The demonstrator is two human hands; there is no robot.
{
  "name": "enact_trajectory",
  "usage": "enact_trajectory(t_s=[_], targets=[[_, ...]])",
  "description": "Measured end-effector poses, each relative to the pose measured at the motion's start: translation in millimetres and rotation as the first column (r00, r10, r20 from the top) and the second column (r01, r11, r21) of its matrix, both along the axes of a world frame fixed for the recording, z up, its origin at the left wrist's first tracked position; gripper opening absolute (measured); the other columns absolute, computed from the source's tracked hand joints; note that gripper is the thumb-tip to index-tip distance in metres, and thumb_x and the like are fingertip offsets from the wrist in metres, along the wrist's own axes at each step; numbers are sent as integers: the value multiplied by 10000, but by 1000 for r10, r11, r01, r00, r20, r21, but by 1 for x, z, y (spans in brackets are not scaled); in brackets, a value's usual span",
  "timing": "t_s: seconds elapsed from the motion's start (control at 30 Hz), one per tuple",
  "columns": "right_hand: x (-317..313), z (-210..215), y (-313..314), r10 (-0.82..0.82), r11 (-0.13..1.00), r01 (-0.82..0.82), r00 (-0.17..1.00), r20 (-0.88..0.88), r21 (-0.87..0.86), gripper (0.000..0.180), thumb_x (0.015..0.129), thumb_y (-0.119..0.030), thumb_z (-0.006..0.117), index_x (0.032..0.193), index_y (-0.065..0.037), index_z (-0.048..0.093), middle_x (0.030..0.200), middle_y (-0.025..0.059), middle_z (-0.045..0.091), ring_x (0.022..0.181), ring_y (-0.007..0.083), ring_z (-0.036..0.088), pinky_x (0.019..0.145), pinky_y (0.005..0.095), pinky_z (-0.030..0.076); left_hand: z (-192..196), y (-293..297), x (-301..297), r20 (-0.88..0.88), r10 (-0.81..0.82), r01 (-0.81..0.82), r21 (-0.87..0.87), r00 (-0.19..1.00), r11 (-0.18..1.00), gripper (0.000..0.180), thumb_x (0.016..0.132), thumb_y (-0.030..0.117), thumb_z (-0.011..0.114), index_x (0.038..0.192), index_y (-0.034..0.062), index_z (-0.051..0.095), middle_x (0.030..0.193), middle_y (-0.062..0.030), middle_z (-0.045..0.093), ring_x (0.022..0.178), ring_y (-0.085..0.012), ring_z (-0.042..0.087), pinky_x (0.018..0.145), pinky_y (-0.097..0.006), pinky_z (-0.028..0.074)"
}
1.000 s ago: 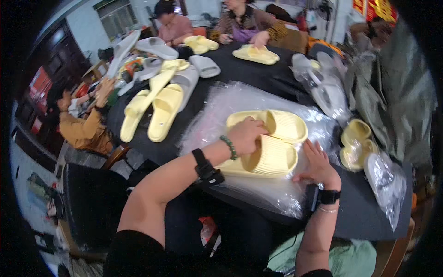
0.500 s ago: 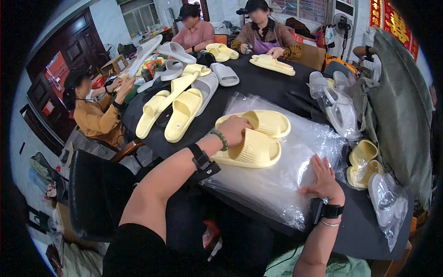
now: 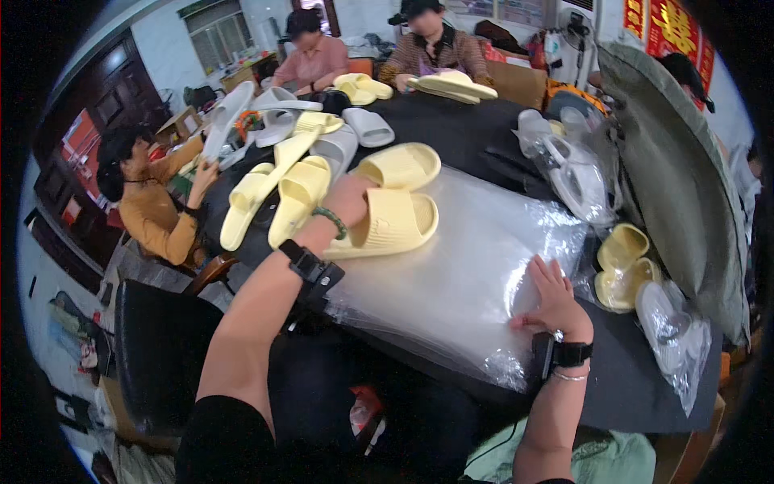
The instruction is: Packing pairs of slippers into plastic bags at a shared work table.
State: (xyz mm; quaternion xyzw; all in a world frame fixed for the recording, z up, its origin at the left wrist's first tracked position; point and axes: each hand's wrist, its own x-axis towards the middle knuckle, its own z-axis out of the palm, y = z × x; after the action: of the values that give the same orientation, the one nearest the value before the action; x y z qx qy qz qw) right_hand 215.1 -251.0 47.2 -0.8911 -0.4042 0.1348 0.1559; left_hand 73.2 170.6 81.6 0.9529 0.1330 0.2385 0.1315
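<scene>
My left hand point(image 3: 353, 198) is closed on a pair of pale yellow slippers, its fingers between them and partly hidden. The nearer slipper point(image 3: 401, 219) and the farther slipper point(image 3: 407, 164) have their toes toward the right. Both are over the left part of a stack of clear plastic bags point(image 3: 459, 258). On the right part of that stack lies my right hand point(image 3: 558, 305), flat with fingers spread and holding nothing.
Yellow and grey slippers point(image 3: 300, 194) are heaped on the black table at the left. Bagged slippers point(image 3: 625, 258) line the right side, beside a grey-green sack point(image 3: 677, 185). One person point(image 3: 157, 218) handles a grey slipper at the left; two more sit across the table.
My left hand has moved left with the yellow slippers, uncovering more of the plastic bags. My right hand stays flat on the stack. A person at the left has shifted a grey slipper.
</scene>
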Motion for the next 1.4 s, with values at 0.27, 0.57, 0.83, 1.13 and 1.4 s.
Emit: enact_trajectory(t_s=[0.27,0.57,0.83,1.13,1.4], targets=[[0,5,0,-12,998,13,1000,17,-56,1283,488,-517,874,1513,-42,267,1605,114,206,1499,336,64,1192,507,113,15,-78,60,94,-300,285,140,949,948,167,809,193,629,827,44,704,878,-194,674,818,-393,639,734,-446,512],[-7,5,2,46,999,-46,999,19,-8,1252,556,-543,838,1515,-19,227,1585,177,220,1486,383,88,1179,545,109,-34,-74,56,-16,-338,336,-80,941,938,226,813,258,649,920,79,736,937,-187,683,919,-366,629,801,-446,483],[-7,-2,-9,-3,998,6,999,-44,67,1244,521,-449,872,1517,-40,248,1600,93,219,1493,360,64,1199,518,55,-11,-86,33,-241,-188,199,21,952,980,209,807,205,685,963,75,736,977,-183,645,985,-369,603,845,-409,481],[3,-5,-6,-12,1000,13,999,53,-20,1231,550,-526,852,1512,-37,260,1598,122,220,1490,356,100,1187,549,90,1,-82,-15,-213,-165,68,-399,963,914,626,834,226,695,1359,15,428,1196,-230,579,1097,-328,608,919,-360,489],[0,-1,6,-3,999,5,999,46,-51,1288,452,-517,876,1502,-51,293,1593,114,241,1490,365,99,1177,556,109,0,-69,-75,-391,-256,300,55,884,952,1006,655,542,820,1404,17,401,1389,-257,447,1302,-414,429,1101,-466,348]])
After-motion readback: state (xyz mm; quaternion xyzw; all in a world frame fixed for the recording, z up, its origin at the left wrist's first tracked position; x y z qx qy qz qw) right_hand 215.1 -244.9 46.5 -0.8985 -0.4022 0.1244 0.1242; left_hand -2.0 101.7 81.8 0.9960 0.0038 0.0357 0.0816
